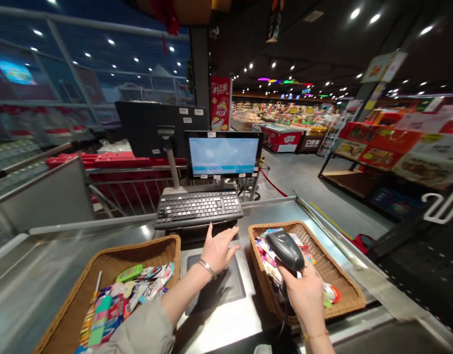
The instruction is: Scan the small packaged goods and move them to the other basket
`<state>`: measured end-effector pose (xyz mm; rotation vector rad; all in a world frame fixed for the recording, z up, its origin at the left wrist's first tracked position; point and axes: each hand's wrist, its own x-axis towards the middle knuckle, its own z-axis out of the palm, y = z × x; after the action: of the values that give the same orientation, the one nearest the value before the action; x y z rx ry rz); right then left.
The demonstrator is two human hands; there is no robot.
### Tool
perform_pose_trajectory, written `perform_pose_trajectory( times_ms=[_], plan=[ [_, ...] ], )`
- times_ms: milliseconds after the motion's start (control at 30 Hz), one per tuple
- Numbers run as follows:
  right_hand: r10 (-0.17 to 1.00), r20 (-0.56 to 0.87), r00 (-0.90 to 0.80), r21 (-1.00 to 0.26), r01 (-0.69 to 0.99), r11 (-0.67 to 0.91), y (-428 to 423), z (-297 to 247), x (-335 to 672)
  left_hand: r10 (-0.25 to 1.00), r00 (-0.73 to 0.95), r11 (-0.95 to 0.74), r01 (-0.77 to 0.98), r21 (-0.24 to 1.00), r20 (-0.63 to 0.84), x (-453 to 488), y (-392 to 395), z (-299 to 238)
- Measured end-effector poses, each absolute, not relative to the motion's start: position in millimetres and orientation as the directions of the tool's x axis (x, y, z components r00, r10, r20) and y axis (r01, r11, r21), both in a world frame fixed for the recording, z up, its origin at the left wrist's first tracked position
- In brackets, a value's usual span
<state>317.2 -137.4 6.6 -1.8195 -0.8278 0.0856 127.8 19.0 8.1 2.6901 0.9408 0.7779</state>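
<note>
My right hand is closed around the handle of a black barcode scanner, held above the right wicker basket. Small colourful packets lie in that basket, partly hidden by the scanner and hand. My left hand, with a bracelet at the wrist, hovers over the metal counter just in front of the black keyboard. Its fingers are spread and nothing is in them. Left of it stands another wicker basket holding several packaged items, among them a green one. My left sleeve covers part of this basket.
Behind the keyboard stands a lit monitor, with a second black screen seen from the back. A metal railing runs behind the counter. Boxed goods are stacked on the right, and white hooks jut in at the right edge.
</note>
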Motion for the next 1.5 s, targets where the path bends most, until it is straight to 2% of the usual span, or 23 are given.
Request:
perform_pose_trajectory(
  times_ms=[233,500,667,900,1500],
  plan=[
    [0.797,0.378,0.471,-0.78,0.626,0.001,-106.0,-1.6,280.2,0.759,0.493,-0.64,0.686,0.346,0.426,34.4,6.7,-2.9],
    [0.913,0.372,0.17,-0.686,0.713,0.147,-77.9,-13.0,234.7,0.892,0.233,-0.368,0.872,0.322,0.388,-66.4,-1.2,-28.7],
    [0.932,0.352,0.083,-0.679,0.708,0.193,-66.7,-18.7,209.2,0.936,0.165,-0.256,0.924,0.283,0.31,-106.1,0.3,-46.9],
    [0.954,0.3,-0.014,-0.672,0.707,0.222,-55.5,-23.9,181.5,0.954,0.2,-0.233,0.964,0.13,0.223,-125.0,12.4,-70.4],
    [0.968,0.245,-0.051,-0.635,0.746,0.2,-41.7,-38.8,172.4,0.909,0.418,-0.417,0.908,-0.049,0.002,-109.7,71.1,-136.9]
  ],
)
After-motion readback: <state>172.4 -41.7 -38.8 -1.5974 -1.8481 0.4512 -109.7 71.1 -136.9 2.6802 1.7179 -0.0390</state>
